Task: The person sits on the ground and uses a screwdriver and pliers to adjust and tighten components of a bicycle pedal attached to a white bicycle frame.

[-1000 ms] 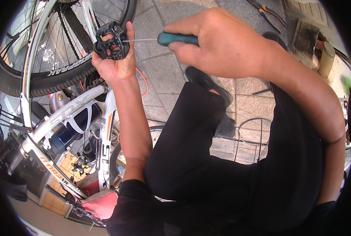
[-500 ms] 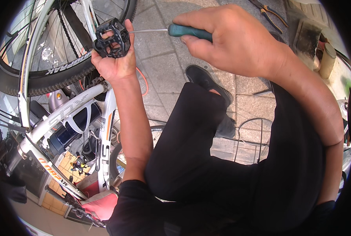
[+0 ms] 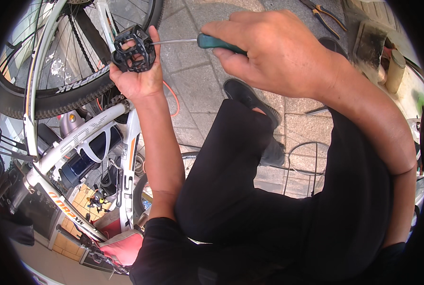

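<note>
My left hand (image 3: 143,81) grips a black bicycle pedal (image 3: 135,49) from below, its fingers partly visible through the openings in the frame. My right hand (image 3: 278,54) is closed round the dark green handle of a screwdriver (image 3: 219,43). The thin metal shaft runs leftward, and its tip meets the right side of the pedal; the exact contact spot is too small to make out. Close to the left of the pedal is the rear part of a white bicycle (image 3: 79,140), with a knobby black tyre (image 3: 50,99) beside my left forearm.
Pliers (image 3: 323,16) with black and orange handles lie on the stone paving (image 3: 193,85) at the far right. A dark blue bottle (image 3: 81,166) sits in the bicycle's cage. An orange cord (image 3: 175,102) and a thin cable loop (image 3: 311,145) lie on the ground.
My right hand and the screwdriver have shifted slightly left and down. The pedal in my left hand has tilted and dropped a little.
</note>
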Demonstrator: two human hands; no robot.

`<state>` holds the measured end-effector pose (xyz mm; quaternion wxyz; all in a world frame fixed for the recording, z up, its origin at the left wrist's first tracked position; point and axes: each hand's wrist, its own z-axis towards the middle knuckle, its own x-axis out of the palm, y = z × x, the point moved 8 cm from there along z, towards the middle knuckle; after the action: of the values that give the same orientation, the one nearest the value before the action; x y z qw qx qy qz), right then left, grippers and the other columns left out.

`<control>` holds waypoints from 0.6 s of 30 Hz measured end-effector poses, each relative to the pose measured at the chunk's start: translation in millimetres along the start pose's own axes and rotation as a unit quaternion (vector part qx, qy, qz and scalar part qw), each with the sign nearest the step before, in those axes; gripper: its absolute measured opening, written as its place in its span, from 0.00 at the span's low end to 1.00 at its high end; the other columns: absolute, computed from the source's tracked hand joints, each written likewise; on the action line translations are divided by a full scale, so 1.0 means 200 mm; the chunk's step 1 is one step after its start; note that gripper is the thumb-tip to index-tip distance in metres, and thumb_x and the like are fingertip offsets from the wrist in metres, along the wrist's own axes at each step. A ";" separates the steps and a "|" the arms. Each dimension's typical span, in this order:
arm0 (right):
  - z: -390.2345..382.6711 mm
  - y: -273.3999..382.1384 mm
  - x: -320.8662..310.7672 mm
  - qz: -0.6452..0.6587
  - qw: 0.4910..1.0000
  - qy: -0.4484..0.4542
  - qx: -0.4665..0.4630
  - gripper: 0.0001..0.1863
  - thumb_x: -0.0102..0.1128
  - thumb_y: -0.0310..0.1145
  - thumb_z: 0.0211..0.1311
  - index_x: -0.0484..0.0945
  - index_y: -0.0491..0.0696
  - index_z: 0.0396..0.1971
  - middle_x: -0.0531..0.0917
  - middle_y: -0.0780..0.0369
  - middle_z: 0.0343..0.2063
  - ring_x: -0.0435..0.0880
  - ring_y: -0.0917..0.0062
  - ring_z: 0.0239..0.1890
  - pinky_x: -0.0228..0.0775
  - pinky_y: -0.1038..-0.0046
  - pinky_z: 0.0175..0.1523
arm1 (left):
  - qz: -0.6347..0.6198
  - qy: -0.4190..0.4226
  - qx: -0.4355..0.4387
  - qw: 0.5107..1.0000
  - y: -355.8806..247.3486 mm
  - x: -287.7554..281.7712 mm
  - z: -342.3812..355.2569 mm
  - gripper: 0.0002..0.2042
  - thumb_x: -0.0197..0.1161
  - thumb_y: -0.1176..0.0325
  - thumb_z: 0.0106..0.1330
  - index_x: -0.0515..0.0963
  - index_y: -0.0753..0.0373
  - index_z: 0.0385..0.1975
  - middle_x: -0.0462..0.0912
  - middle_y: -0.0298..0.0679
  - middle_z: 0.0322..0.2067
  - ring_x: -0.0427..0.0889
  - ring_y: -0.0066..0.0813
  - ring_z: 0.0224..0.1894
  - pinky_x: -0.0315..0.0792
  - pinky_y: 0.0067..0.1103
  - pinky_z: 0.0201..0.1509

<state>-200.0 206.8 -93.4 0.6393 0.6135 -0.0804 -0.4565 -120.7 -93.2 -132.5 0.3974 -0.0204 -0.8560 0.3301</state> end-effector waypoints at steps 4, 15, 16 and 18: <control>0.00 0.00 0.01 0.006 1.000 -0.001 0.004 0.20 0.68 0.34 0.64 0.85 0.45 0.55 0.87 0.54 0.33 0.88 0.54 0.36 0.79 0.56 0.41 | -0.029 0.040 -0.022 0.999 0.01 0.01 -0.01 0.21 0.44 0.59 0.76 0.78 0.66 0.54 0.86 0.49 0.52 0.85 0.49 0.55 0.63 0.73 0.72; 0.00 0.00 0.04 -0.023 1.000 -0.005 -0.013 0.20 0.69 0.34 0.63 0.85 0.47 0.55 0.86 0.56 0.32 0.87 0.56 0.34 0.79 0.56 0.38 | 0.010 0.001 0.005 1.000 0.01 0.02 -0.01 0.20 0.43 0.60 0.77 0.78 0.66 0.54 0.86 0.49 0.51 0.85 0.48 0.55 0.63 0.73 0.71; 0.00 0.00 0.04 -0.028 0.999 -0.003 -0.015 0.20 0.69 0.34 0.63 0.85 0.47 0.55 0.86 0.56 0.32 0.87 0.56 0.33 0.79 0.57 0.38 | 0.013 0.004 0.007 1.000 0.01 0.02 -0.01 0.20 0.43 0.60 0.77 0.78 0.66 0.54 0.86 0.49 0.51 0.86 0.48 0.55 0.63 0.73 0.71; 0.00 0.01 0.05 -0.033 0.999 0.003 -0.017 0.20 0.69 0.34 0.63 0.85 0.47 0.55 0.86 0.56 0.32 0.87 0.56 0.33 0.79 0.56 0.38 | 0.005 -0.025 0.000 1.000 0.02 0.02 0.00 0.25 0.41 0.51 0.78 0.79 0.66 0.45 0.85 0.48 0.41 0.85 0.49 0.51 0.65 0.72 0.71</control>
<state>-193.1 199.7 -95.8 0.6348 0.6061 -0.0502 -0.4766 -123.9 -88.8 -130.9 0.3745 -0.0161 -0.8655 0.3322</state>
